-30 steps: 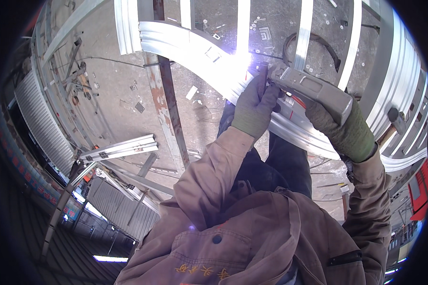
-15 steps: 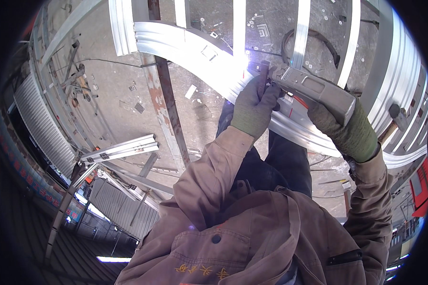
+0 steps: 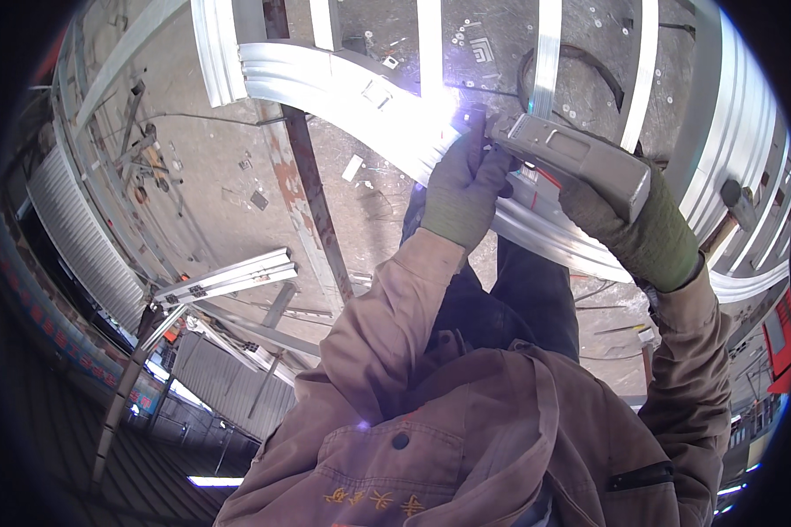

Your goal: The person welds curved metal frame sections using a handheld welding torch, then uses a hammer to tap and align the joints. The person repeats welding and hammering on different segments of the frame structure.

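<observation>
My left hand [image 3: 461, 193], in a green-grey glove, is closed around a short dark bar [image 3: 477, 132] that sticks up past the fingers. My right hand [image 3: 646, 233], gloved the same way, grips a long grey box-shaped welding gun [image 3: 580, 158]. The gun's front end points left, close to the bar and the left fingers. A bright white-violet glare shines just left of the bar, over a curved silver metal rail [image 3: 325, 81]. The glare hides the exact spot where the tool meets the metal. Part of the rail passes beneath both hands.
Straight silver bars [image 3: 547, 53] run away from the curved rail. A hammer [image 3: 736, 200] lies at the right on more curved rails. Rusty steel beam [image 3: 301, 176] stands left of my arms. Scraps and a black hose [image 3: 602, 70] lie on the concrete floor.
The glare has grown brighter and spread over the rail. Both hands, with the bar and the welding gun, have shifted slightly left in the picture, along with the rails.
</observation>
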The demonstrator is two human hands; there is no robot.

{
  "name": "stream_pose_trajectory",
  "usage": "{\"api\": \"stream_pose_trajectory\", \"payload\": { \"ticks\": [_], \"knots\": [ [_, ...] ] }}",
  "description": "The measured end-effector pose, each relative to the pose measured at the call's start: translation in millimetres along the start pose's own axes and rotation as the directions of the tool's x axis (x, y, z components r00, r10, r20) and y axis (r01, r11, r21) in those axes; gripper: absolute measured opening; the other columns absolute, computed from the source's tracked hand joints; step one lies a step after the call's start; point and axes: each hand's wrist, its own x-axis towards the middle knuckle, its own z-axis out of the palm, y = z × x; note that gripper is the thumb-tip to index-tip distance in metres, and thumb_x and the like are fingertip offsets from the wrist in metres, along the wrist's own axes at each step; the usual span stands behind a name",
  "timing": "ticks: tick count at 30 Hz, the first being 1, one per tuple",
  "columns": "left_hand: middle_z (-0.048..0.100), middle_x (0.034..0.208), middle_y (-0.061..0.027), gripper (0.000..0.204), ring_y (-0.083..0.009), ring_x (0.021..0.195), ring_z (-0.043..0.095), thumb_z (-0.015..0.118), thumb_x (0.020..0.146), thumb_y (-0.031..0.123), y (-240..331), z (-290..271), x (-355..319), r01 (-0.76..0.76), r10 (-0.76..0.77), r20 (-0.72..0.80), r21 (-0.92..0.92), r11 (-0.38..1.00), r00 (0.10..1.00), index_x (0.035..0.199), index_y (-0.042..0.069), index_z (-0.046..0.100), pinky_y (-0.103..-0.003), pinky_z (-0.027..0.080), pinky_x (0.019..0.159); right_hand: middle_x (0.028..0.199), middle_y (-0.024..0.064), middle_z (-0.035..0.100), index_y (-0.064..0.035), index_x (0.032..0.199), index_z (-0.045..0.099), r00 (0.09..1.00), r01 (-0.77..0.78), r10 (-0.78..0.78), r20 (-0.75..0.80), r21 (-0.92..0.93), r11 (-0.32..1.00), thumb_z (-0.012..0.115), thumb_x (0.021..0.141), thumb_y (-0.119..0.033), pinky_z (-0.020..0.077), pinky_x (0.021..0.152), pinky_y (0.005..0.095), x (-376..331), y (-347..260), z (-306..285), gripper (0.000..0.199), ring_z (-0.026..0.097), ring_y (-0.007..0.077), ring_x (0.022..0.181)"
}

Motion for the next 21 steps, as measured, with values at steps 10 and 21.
{"api": "stream_pose_trajectory", "payload": {
  "ticks": [10,21],
  "knots": [
    [0.076,0.104,-0.006,0.026,-0.0114,0.082,0.067,0.061,0.117,0.013,-8.4,-8.3,0.6,-0.099,0.09,0.124,0.069,0.993,0.988,0.138,-0.001,0.067,-0.028,0.056,0.076,0.107,0.0104,0.083,-0.0003,0.131,0.078,0.999,-0.041,0.041,0.028,0.0,0.999,0.085,0.103,-0.045,0.0604,0.084,0.0343,-17.8,5.9,-12.9,0.053,0.076,0.0171,0.096],
    [0.074,0.117,-0.0072,0.052,-0.0104,0.096,0.067,0.058,0.116,0.009,-12.7,-6.7,-1.6,-0.062,0.063,0.064,-0.019,0.998,0.996,0.166,-0.003,0.048,-0.027,0.057,0.079,0.109,0.0117,0.084,-0.0006,0.134,0.076,0.999,-0.045,0.046,0.014,-0.048,0.998,0.086,0.103,-0.044,0.0623,0.084,0.0351,-12.9,12.7,-8.1,0.054,0.078,0.0187,0.097]
  ]
}}
